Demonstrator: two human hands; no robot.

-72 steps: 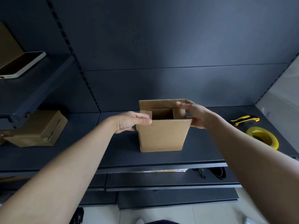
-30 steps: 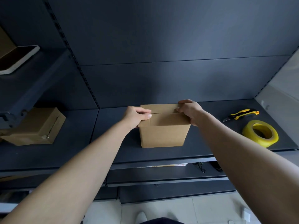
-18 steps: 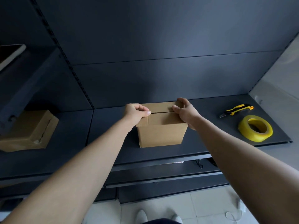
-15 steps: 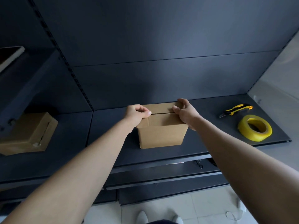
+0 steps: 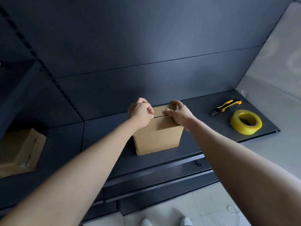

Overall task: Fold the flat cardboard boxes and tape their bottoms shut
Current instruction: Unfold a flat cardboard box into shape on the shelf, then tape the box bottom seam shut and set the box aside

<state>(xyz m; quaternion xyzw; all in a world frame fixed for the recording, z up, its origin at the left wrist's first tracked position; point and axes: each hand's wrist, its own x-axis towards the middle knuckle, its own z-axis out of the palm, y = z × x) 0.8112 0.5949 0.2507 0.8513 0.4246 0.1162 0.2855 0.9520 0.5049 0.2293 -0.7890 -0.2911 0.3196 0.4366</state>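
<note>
A small brown cardboard box stands on the dark shelf, its upper flaps folded flat with a seam across the top. My left hand grips the box's top left corner with curled fingers. On the top right, my right hand holds the flaps down, thumb at the seam and fingers curled over the far flap. A yellow tape roll lies flat on the shelf to the right, apart from both hands.
A yellow and black utility knife lies behind the tape roll. Another folded cardboard box sits at the left on the adjoining shelf. Lower shelf edges run below the box, with pale floor tiles under them.
The open flaps were folded shut over the box top. Both hands have since slid inward along the seam, and the view has moved closer and tilted down.
</note>
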